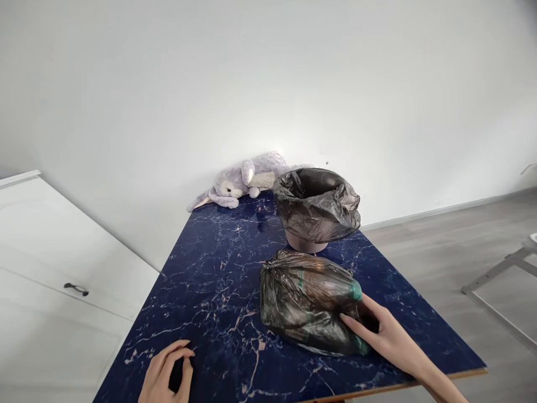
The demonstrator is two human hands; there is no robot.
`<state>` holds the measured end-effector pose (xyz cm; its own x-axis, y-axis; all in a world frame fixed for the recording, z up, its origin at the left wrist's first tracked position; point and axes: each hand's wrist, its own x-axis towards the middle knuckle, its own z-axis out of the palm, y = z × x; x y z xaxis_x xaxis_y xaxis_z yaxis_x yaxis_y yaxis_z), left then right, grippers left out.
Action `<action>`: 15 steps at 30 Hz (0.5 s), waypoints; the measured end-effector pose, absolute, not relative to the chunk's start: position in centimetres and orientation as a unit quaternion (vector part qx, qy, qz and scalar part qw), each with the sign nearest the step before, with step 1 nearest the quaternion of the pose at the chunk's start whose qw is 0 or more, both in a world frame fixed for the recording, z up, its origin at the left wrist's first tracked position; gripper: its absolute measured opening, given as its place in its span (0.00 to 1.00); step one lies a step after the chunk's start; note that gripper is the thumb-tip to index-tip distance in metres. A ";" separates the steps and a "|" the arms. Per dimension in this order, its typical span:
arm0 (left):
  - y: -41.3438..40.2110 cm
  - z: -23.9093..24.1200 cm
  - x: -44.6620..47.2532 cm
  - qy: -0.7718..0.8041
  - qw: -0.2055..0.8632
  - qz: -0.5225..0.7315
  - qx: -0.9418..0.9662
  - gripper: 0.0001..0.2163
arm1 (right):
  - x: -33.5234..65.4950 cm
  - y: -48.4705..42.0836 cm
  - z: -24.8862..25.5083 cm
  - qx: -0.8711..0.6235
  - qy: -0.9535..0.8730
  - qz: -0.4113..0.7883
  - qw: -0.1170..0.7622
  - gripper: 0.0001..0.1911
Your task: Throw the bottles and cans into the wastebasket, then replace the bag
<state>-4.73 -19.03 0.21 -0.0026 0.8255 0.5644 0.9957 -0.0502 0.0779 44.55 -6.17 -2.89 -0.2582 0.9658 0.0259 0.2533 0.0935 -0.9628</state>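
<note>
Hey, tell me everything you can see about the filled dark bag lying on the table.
The filled bag is thin, shiny, wrinkled black plastic, semi-see-through: orange-brown and green patches show through. It looks bulging and lies on the blue marbled tabletop, nearer the viewer than the lined bin. Its plastic bunches at the far left corner; whether it is knotted is unclear. The right hand touches its right end, thumb on the near side.
</note>
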 end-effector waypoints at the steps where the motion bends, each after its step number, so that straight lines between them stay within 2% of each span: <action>1: -19.1 0.1 -4.8 -0.665 0.172 -0.243 -0.684 0.08 | 44.0 -6.4 -3.1 -0.478 -0.636 0.475 0.376 0.26; 6: -19.4 -0.4 -4.9 -0.661 0.152 -0.261 -0.687 0.07 | 39.9 -8.0 -4.4 -0.464 -0.631 0.474 0.402 0.33; 15: -20.2 -0.5 -5.1 -0.670 0.104 -0.267 -0.684 0.10 | 32.6 -10.9 -0.9 -0.321 -0.701 0.488 0.408 0.28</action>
